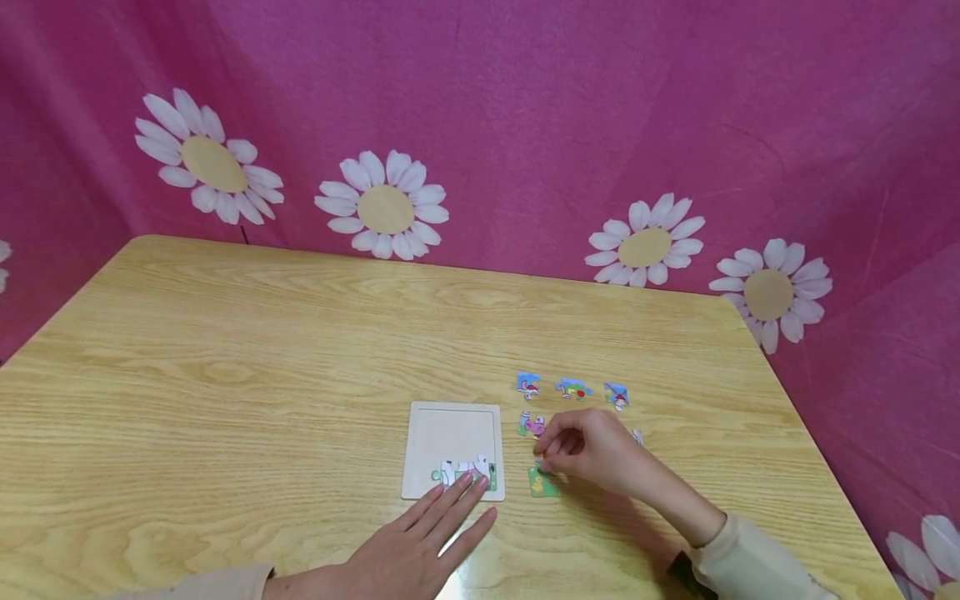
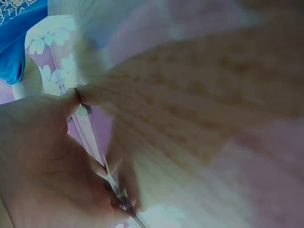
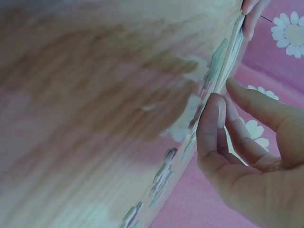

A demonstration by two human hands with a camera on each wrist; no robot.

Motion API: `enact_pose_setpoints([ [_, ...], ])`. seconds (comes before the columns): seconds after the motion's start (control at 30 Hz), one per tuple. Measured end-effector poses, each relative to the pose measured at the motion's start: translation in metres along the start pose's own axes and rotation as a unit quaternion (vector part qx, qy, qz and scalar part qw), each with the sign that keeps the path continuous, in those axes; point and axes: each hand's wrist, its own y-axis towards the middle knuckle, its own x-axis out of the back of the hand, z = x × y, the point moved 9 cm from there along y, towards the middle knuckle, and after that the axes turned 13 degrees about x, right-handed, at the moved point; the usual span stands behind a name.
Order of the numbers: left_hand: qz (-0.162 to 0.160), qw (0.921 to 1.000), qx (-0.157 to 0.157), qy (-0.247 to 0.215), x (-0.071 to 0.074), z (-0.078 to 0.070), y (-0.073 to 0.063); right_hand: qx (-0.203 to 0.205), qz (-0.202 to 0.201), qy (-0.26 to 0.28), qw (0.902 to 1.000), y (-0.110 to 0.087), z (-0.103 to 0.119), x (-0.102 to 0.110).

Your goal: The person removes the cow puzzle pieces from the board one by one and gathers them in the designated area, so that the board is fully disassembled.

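Observation:
In the head view a square wooden puzzle tray [image 1: 453, 433] lies on the table, with joined jigsaw pieces [image 1: 467, 472] along its lower right. My left hand [image 1: 420, 537] rests over the tray's lower edge, straight fingers touching those pieces. My right hand [image 1: 592, 450] hovers just right of the tray, fingers loosely bent. Under its fingertips lies a green jigsaw piece with a yellow figure [image 1: 543, 483]; a pink jigsaw piece [image 1: 532, 425] is beside them. The right wrist view shows a gap between thumb [image 3: 247, 97] and index finger, nothing visible in it.
Three blue-topped jigsaw pieces [image 1: 574, 389] form a row behind my right hand. Another piece [image 1: 637, 436] is partly hidden by that hand. The wooden table [image 1: 225, 375] ends at a pink curtain [image 1: 510, 125] with white flowers.

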Motion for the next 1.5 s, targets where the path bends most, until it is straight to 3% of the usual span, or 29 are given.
enact_pose_setpoints([
  [0.4,-0.004,1.0,-0.003,0.003,0.0,-0.001,0.0,0.035,0.01,0.026,0.999,0.02,0.018,-0.008],
  [0.6,-0.01,0.9997,-0.021,-0.008,0.004,-0.007,0.004,0.048,0.03,0.045,0.9974,0.038,0.027,-0.023],
  [0.83,0.026,0.9989,-0.037,-0.008,-0.003,-0.016,0.012,0.058,0.06,0.076,0.9936,0.06,0.036,-0.047],
  [0.93,0.018,0.9989,-0.041,0.012,-0.004,-0.017,0.013,0.062,0.07,0.082,0.9923,0.066,0.04,-0.054],
  [1.1,0.0,0.9987,-0.041,0.031,-0.004,-0.017,0.014,0.057,0.082,0.095,0.9905,0.071,0.043,-0.062],
  [1.5,0.02,0.9986,-0.041,0.027,-0.006,-0.017,0.012,0.041,0.1,0.126,0.9861,0.072,0.043,-0.068],
])
